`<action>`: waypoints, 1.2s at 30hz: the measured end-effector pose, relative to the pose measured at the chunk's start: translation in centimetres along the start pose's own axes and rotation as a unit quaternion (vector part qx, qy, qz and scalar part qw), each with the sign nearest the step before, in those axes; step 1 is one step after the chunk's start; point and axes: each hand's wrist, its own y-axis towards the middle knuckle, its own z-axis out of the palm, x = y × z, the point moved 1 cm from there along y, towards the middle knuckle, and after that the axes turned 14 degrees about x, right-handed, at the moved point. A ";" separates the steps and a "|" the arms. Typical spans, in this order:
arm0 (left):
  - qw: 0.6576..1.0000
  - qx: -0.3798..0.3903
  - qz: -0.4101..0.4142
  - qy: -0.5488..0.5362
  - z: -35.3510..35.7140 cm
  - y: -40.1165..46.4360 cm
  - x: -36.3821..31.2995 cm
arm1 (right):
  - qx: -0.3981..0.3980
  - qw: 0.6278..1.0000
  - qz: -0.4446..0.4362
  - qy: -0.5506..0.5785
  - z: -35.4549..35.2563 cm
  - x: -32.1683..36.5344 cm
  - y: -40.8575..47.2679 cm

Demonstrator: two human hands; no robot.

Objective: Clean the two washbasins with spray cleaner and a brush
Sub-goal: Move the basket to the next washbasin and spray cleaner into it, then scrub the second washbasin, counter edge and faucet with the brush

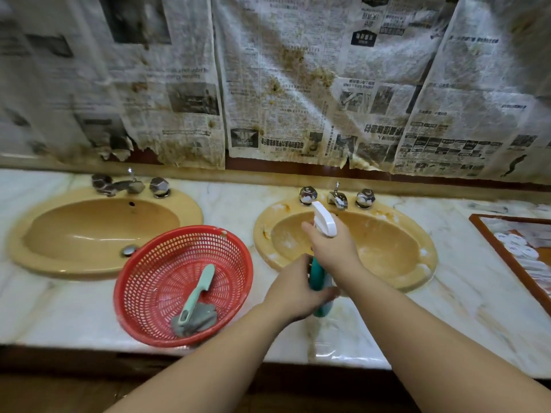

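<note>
Gripping the spray bottle (319, 275), the right hand (332, 248) is closed at its trigger neck; its body is clasped by the left hand (293, 290) below.

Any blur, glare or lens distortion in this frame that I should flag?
Head view: wide-angle bending bows the countertop; the newspaper at upper left is motion-smeared; soft glare streaks the left washbasin; hands and spray bottle stay fairly sharp.

Lighting soft, warm, moderately dim. Glare patch on the surface (325, 353) front edge; highlights in the left basin (101, 231). Newspaper (298, 84) blurred toward upper corners. Wide-angle bowing at edges. Floor below dark.
</note>
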 end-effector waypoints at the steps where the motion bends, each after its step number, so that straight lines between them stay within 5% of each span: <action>1: 0.999 -0.030 -0.006 0.014 -0.9 -0.4 -0.4 | 0.002 1.000 -0.023 0.005 0.8 0.9 0.1; 10: 0.977 -0.212 -0.019 -0.024 -12.4 -4.8 0.0 | 0.139 0.984 -0.098 -0.050 6.4 6.7 0.8; 16: 0.934 -0.325 -0.141 0.044 -19.7 -9.1 3.8 | 0.137 0.986 -0.047 -0.076 11.2 3.6 0.7; 25: 0.916 -0.319 -0.242 0.023 -20.5 -11.4 11.2 | 0.288 0.884 0.003 -0.368 20.9 -0.7 0.5; 36: 0.927 -0.281 -0.243 0.048 -18.3 -10.6 14.9 | 0.279 0.888 0.162 -0.327 24.5 -2.6 1.3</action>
